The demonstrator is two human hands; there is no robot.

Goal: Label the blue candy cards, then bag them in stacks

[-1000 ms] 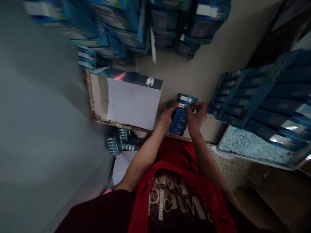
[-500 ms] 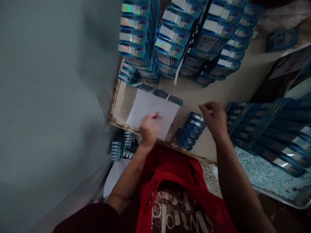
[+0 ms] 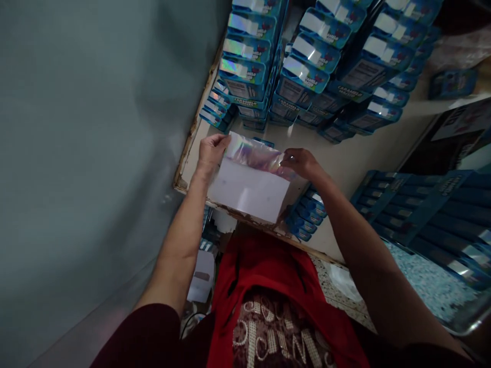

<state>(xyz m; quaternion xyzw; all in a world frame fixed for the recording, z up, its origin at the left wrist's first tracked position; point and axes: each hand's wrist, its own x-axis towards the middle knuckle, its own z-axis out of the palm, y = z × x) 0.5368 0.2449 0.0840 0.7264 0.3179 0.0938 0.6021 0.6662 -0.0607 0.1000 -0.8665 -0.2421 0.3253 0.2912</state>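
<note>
While a person in a red apron (image 3: 264, 266) leans over the worktop (image 3: 341, 158), both bare hands are busy with a shiny, rainbow-tinted film (image 3: 255, 158). Thumb and fingers of the left hand (image 3: 211, 149) pinch its far left corner; the right hand (image 3: 301, 161), wearing a ring, grips the right end. Held between them, the film sits over the far part of a flat white sheet (image 3: 249, 191) near the worktop's front edge. I cannot tell whether film and sheet are joined.

The work looks partway along, as I judge it. The film is taken up at both ends, but nothing is wrapped in it. One short row of small blue boxes (image 3: 307, 212) lies just beside the sheet, near the right forearm, untouched by either hand. Behind, tall stacks of blue boxes (image 3: 307, 79) stand packed close, many with blue bands lettered "Caramelo"; these seem further along, though I cannot say whether they are finished.

To the right, a large banded bundle of blue boxes (image 3: 425, 204) lies in rows. The boxes I can make out look closed, so their contents are hidden. Below that bundle, a metal-rimmed tray (image 3: 470, 327) holds a spread of pale blue and white bits (image 3: 406, 266), too small to identify.
</note>
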